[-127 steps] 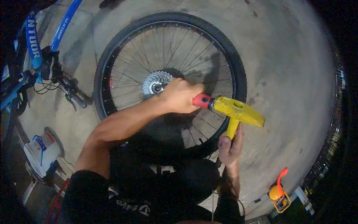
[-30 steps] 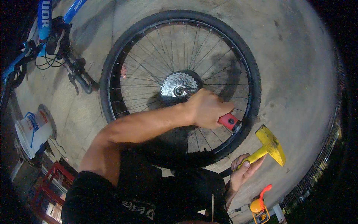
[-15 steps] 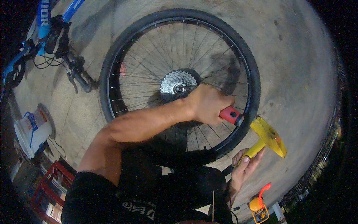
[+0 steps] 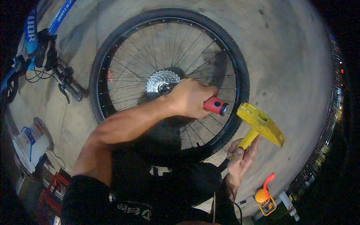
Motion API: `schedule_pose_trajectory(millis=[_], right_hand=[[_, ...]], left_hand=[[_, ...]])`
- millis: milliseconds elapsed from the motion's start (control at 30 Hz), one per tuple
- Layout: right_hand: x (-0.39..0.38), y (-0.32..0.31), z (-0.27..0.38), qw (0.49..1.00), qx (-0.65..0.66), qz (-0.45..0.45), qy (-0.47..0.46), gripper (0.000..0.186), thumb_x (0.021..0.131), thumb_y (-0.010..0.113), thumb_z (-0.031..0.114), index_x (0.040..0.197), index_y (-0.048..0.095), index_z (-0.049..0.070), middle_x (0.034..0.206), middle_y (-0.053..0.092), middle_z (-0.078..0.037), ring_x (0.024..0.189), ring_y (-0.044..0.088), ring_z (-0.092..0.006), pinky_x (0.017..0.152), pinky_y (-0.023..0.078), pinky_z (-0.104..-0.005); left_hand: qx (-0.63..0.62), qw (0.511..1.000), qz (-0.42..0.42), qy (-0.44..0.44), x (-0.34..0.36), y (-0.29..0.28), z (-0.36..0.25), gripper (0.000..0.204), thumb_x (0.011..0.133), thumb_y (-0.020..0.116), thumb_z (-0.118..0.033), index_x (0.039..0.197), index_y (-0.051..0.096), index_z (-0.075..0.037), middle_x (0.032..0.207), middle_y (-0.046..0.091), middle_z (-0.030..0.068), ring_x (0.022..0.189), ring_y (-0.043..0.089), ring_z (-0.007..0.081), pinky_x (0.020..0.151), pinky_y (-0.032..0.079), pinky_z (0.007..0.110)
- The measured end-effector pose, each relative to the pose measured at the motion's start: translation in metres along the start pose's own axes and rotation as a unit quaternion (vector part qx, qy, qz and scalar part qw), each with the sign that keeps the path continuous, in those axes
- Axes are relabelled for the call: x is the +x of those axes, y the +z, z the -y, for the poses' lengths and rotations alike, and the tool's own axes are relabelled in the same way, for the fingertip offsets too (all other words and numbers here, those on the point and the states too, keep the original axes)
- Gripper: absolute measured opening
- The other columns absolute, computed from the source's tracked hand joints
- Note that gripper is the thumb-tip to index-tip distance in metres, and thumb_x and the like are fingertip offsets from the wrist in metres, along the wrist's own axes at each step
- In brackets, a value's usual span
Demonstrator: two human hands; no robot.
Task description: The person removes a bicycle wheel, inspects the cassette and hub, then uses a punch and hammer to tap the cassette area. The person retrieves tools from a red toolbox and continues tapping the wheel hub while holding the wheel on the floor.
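Note:
A bicycle wheel [image 4: 244,75] lies flat on the ground in front of me, its silver cassette [image 4: 161,79] facing up at the hub. My left hand [image 4: 191,98] is closed around a red-handled tool [image 4: 215,105]; the handle's dark end sticks out toward the tire. The tool's other end reaches the middle of the cassette, where my fist partly hides it. In my right hand [image 4: 243,157], the fingers wrap the handle of a yellow hammer [image 4: 260,119]. Its head is raised at the wheel's right edge, a short gap from the red handle.
Blue bicycle frame parts with a handlebar [image 4: 69,84] lie at the upper left. On the left is a white bucket [image 4: 32,148] with blue cord, above a red frame [image 4: 54,193]. A small orange-and-yellow toy-like object [image 4: 265,200] sits at the lower right.
The view has shifted, so wheel and left hand appear further left. The hammer head has come up slightly and turned. Both hands keep their grips.

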State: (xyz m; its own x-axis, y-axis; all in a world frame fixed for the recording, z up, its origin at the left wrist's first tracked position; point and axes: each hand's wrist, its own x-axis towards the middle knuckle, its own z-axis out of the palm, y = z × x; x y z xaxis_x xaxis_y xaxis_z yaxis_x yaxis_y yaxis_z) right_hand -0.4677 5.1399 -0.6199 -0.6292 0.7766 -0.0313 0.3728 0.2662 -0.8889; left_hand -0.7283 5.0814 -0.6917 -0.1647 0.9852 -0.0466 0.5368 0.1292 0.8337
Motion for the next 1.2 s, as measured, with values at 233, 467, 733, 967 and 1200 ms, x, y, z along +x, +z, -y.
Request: schedule_pose_trajectory(millis=[233, 467, 733, 967, 1200], right_hand=[[-0.018, -0.012, -0.035, 0.998, -0.032, 0.029, 0.047, 0.077, 0.099, 0.055, 0.032, 0.159, 0.01, 0.015, 0.073, 0.051, -0.005, 0.055, 0.046, -0.0103, 0.046, 0.04, -0.024], [-0.022, -0.004, -0.034, 0.999, 0.011, -0.045, -0.015, 0.064, 0.099, 0.05, 0.024, 0.153, 0.019, 0.011, 0.074, 0.05, -0.003, 0.056, 0.047, -0.0106, 0.047, 0.039, -0.0251], [-0.017, -0.005, -0.027, 0.978, 0.171, -0.082, -0.083, 0.069, 0.1, 0.048, 0.024, 0.158, 0.012, 0.016, 0.079, 0.048, -0.003, 0.056, 0.046, -0.0101, 0.05, 0.04, -0.024], [-0.027, -0.016, -0.047, 0.977, 0.195, -0.084, 0.002, 0.069, 0.099, 0.054, 0.026, 0.154, 0.014, 0.015, 0.079, 0.048, -0.003, 0.059, 0.044, -0.0108, 0.052, 0.041, -0.0248], [-0.019, -0.002, -0.027, 0.97, 0.228, -0.072, -0.04, 0.073, 0.1, 0.048, 0.019, 0.159, 0.006, 0.015, 0.086, 0.052, -0.005, 0.061, 0.048, -0.0108, 0.051, 0.042, -0.025]], left_hand=[[-0.021, 0.996, -0.064, 0.057, 0.0, 0.009, 0.008, 0.033, 0.069, 0.077, -0.03, 0.088, 0.058, -0.011, 0.064, 0.062, 0.0118, 0.064, 0.065, 0.036, 0.056, 0.051, 0.047], [-0.001, 0.996, -0.065, 0.062, 0.001, 0.013, 0.01, 0.03, 0.069, 0.076, -0.029, 0.086, 0.058, -0.012, 0.064, 0.062, 0.0124, 0.064, 0.065, 0.037, 0.056, 0.05, 0.047], [0.016, 0.995, -0.073, 0.064, -0.003, 0.014, 0.006, 0.026, 0.068, 0.075, -0.025, 0.085, 0.059, -0.012, 0.064, 0.063, 0.0139, 0.065, 0.065, 0.0387, 0.059, 0.052, 0.049], [0.021, 0.994, -0.074, 0.083, 0.003, 0.014, 0.003, 0.026, 0.067, 0.074, -0.025, 0.081, 0.059, -0.011, 0.064, 0.063, 0.0136, 0.064, 0.064, 0.0391, 0.058, 0.05, 0.05], [0.039, 0.995, -0.064, 0.067, -0.003, 0.008, 0.0, 0.026, 0.068, 0.074, -0.025, 0.081, 0.058, -0.01, 0.066, 0.064, 0.0133, 0.065, 0.065, 0.0392, 0.059, 0.051, 0.05]])
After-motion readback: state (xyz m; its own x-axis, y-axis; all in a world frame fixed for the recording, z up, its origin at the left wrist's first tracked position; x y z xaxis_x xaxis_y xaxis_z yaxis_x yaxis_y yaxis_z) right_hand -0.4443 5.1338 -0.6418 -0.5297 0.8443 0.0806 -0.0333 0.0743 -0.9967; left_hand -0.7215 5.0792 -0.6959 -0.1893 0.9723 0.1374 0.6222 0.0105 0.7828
